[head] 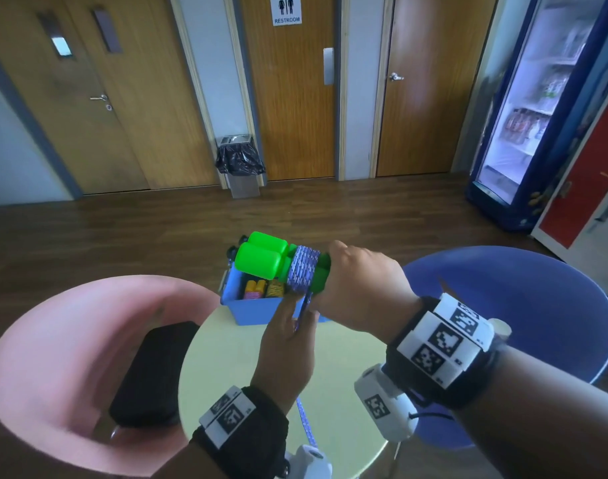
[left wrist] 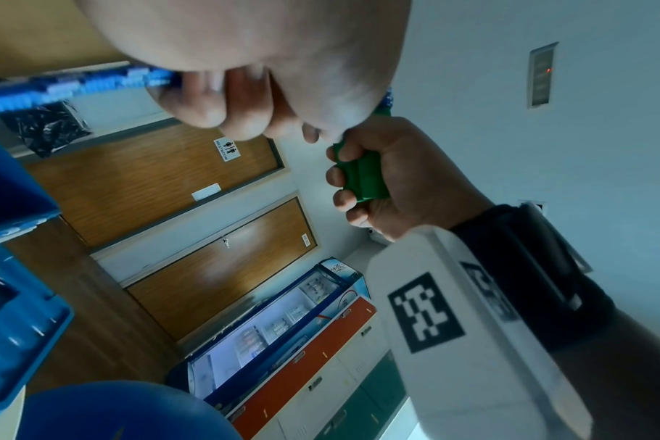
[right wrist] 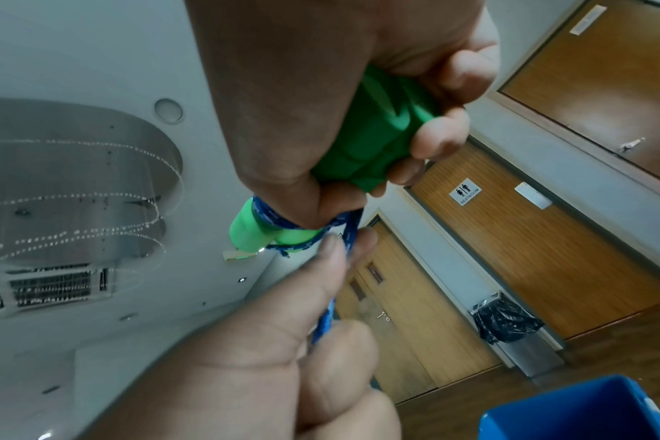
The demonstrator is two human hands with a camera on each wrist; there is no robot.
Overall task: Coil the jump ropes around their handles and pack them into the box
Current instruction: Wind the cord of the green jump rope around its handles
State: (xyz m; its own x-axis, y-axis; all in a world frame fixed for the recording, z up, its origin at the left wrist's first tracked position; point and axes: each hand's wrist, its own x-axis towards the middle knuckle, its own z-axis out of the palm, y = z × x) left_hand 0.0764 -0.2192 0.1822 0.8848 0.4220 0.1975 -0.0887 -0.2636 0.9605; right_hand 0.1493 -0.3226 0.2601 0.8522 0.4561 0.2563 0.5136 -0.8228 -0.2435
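Observation:
Two green jump-rope handles (head: 261,257) lie side by side, gripped at one end by my right hand (head: 354,281) above the blue box (head: 257,311). Blue-and-white rope (head: 304,273) is coiled several times round the handles. My left hand (head: 288,326) pinches the loose rope (right wrist: 326,315) just below the coil; the tail (head: 304,420) hangs down over the table. In the right wrist view the fingers (right wrist: 439,140) curl round the green handles (right wrist: 366,148). The box holds other coiled ropes (head: 264,288) in pink, orange and yellow.
The box stands at the far edge of a small round pale-yellow table (head: 330,368). A pink chair (head: 71,340) with a black case (head: 154,371) is on the left, a blue chair (head: 523,305) on the right. Beyond are wooden doors, a bin (head: 240,164) and a drinks fridge (head: 537,108).

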